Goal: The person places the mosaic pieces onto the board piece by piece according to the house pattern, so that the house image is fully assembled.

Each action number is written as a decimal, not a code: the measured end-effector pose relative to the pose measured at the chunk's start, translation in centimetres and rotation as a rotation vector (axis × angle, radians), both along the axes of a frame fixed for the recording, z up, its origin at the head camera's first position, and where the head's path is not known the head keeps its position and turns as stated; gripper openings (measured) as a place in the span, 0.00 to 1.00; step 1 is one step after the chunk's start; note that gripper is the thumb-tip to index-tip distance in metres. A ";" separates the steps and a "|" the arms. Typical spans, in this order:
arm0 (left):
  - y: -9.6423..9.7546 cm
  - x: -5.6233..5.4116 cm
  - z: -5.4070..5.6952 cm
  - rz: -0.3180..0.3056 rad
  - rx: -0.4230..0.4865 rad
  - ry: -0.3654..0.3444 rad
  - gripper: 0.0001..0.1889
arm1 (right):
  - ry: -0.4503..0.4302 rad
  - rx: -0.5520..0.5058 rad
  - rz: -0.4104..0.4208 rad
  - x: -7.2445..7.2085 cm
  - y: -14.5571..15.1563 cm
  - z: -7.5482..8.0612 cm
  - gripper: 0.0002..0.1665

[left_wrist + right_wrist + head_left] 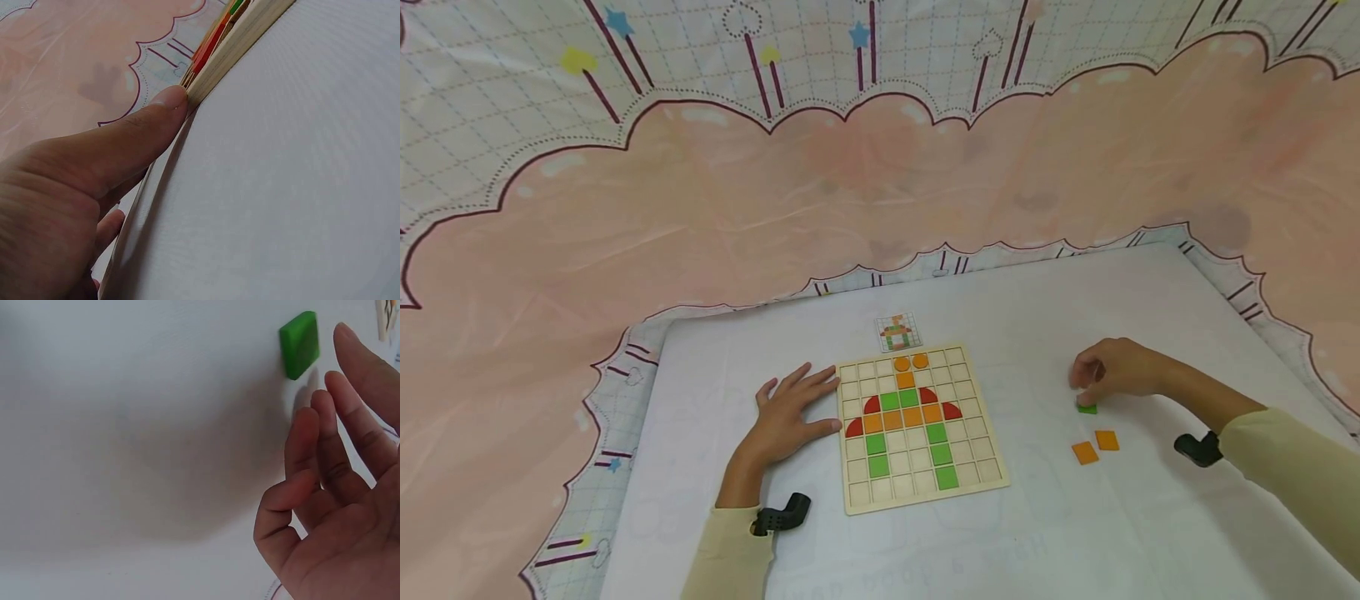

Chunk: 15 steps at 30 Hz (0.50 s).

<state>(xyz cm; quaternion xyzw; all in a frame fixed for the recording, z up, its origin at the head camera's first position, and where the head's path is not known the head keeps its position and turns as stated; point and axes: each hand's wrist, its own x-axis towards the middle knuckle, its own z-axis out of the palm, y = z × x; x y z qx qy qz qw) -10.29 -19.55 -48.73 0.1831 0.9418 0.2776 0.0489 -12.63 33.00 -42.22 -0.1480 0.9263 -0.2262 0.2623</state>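
Note:
My left hand is spread beside the wooden grid board, thumb and fingertips at its left edge. The left wrist view has the thumb against the board's side. Green and orange square tiles, red quarter-round tiles and two orange round tiles lie in the grid. Over on the right, my right hand hovers above a loose green square tile with loosely bent fingers. In the right wrist view the green tile lies just off the tips of thumb and forefinger, with nothing between them.
Two orange square tiles lie on the white tabletop nearer me than the green one. Behind the board is a small picture card with a coloured tile pattern. A patterned peach cloth surrounds the tabletop. Black cameras sit on both wrists.

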 end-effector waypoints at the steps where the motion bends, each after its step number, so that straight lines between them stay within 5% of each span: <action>1: 0.0 0.0 0.0 0.000 0.001 0.001 0.37 | -0.004 0.004 -0.001 0.0 0.1 -0.2 0.14; 15: 0.0 0.0 0.0 0.001 -0.007 -0.006 0.38 | 0.025 -0.002 0.016 0.7 0.4 -0.7 0.12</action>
